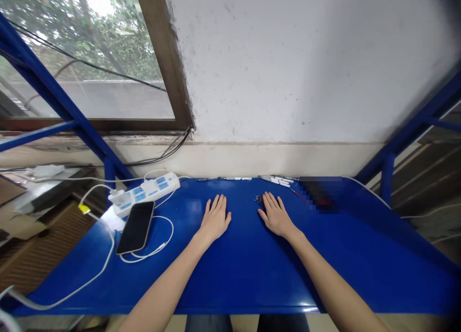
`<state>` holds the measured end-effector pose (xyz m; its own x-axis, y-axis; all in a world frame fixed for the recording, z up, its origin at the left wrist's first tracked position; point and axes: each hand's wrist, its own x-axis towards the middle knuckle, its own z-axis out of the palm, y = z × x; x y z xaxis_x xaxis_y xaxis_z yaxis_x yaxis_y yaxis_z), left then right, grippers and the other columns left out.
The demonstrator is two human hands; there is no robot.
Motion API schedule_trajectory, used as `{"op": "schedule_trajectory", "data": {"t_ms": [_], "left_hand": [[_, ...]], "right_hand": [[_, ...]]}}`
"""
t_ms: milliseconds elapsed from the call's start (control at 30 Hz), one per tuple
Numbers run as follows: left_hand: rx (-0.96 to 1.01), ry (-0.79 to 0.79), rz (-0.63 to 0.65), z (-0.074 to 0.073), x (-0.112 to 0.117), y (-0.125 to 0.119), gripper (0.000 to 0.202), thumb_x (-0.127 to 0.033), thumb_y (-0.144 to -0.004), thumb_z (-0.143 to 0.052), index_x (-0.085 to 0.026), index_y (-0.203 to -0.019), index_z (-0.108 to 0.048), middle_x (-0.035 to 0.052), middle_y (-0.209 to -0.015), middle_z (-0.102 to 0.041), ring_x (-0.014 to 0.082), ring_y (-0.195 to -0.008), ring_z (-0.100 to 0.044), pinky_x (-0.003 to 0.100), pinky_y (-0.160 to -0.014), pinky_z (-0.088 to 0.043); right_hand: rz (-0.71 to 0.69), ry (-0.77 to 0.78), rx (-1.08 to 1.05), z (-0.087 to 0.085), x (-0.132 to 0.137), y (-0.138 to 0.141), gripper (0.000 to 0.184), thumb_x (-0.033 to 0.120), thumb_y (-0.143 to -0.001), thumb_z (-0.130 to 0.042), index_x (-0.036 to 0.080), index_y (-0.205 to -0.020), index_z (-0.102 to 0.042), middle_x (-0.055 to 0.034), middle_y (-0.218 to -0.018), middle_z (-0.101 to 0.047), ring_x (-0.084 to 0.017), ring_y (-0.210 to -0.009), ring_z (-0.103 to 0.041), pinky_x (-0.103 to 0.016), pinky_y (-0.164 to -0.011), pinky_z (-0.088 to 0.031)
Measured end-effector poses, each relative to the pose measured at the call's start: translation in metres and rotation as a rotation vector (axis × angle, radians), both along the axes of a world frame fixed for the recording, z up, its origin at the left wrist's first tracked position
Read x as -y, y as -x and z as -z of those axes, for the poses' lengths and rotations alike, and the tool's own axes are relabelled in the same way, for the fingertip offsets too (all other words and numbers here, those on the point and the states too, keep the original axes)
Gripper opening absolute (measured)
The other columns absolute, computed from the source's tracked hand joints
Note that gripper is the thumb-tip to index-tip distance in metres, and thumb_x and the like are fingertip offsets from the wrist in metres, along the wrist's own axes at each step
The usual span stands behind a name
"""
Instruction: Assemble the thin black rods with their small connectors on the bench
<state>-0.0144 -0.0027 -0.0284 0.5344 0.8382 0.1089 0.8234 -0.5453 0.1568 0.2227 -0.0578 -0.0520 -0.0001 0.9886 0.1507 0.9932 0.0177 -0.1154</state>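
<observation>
My left hand [215,217] lies flat on the blue tabletop [252,279], palm down, its fingers stretched out and holding nothing. To its right, my right hand [276,214] also rests palm down with the fingers extended. Beside and partly under the right fingertips is a small cluster of dark, thin pieces [258,199], too small to name. Several pens [279,180] with white parts lie along the back edge, just beyond my right hand. A thin red and dark stick [295,192] lies near them.
At left, a white power strip [151,192] with a plugged-in charger stands behind a black-screened phone [136,227]. A white cable [171,226] loops by the phone. A pixelated dark object [320,195] is at back right. Blue metal posts [387,178] flank the table, with a wall behind.
</observation>
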Motion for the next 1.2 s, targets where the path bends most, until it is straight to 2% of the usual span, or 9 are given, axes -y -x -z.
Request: {"op": "schedule_trajectory", "data": {"t_ms": [267, 633, 767, 967, 1200], "left_hand": [[0.069, -0.002, -0.009, -0.008, -0.001, 0.001, 0.052, -0.029, -0.090, -0.041, -0.008, -0.137, -0.044, 0.0164, -0.142, -0.046, 0.0286, -0.137, -0.034, 0.048, -0.115, -0.021], [0.260, -0.010, 0.018, 0.000, -0.016, 0.009, 0.050, -0.024, -0.084, -0.051, -0.013, -0.133, -0.047, 0.0135, -0.130, -0.057, 0.0280, -0.123, -0.048, 0.046, -0.105, -0.037], [0.324, -0.046, 0.023, -0.005, -0.017, 0.012, 0.045, -0.018, -0.083, -0.051, -0.017, -0.128, -0.051, 0.0108, -0.126, -0.057, 0.0262, -0.120, -0.049, 0.042, -0.102, -0.041], [0.253, -0.091, -0.053, -0.016, -0.011, 0.012, 0.023, -0.014, -0.082, -0.051, -0.019, -0.103, -0.060, 0.0089, -0.102, -0.059, 0.0265, -0.098, -0.053, 0.041, -0.086, -0.047], [0.196, -0.093, -0.020, -0.013, -0.012, 0.011, 0.017, -0.011, -0.084, -0.050, -0.019, -0.094, -0.061, 0.0073, -0.098, -0.058, 0.0250, -0.095, -0.052, 0.039, -0.084, -0.045]], "right_hand": [[0.062, -0.008, -0.067, -0.005, 0.001, 0.004, 0.064, 0.047, -0.096, -0.021, 0.005, -0.143, -0.033, -0.0153, -0.149, -0.034, -0.026, -0.141, -0.025, -0.047, -0.116, -0.014], [0.084, -0.007, -0.090, -0.004, 0.000, 0.001, 0.065, 0.050, -0.095, -0.025, 0.007, -0.142, -0.037, -0.0166, -0.149, -0.034, -0.028, -0.141, -0.025, -0.048, -0.115, -0.015], [0.085, -0.031, -0.097, -0.004, -0.001, -0.001, 0.065, 0.050, -0.095, -0.027, 0.006, -0.141, -0.039, -0.0182, -0.148, -0.035, -0.029, -0.140, -0.026, -0.049, -0.114, -0.016], [0.077, -0.089, -0.132, -0.005, 0.000, -0.001, 0.064, 0.050, -0.095, -0.026, 0.007, -0.140, -0.039, -0.0181, -0.147, -0.038, -0.030, -0.139, -0.027, -0.050, -0.113, -0.018], [0.078, -0.093, -0.141, -0.008, 0.001, 0.002, 0.063, 0.050, -0.094, -0.028, 0.007, -0.139, -0.040, -0.0178, -0.146, -0.038, -0.029, -0.140, -0.027, -0.049, -0.114, -0.018]]}}
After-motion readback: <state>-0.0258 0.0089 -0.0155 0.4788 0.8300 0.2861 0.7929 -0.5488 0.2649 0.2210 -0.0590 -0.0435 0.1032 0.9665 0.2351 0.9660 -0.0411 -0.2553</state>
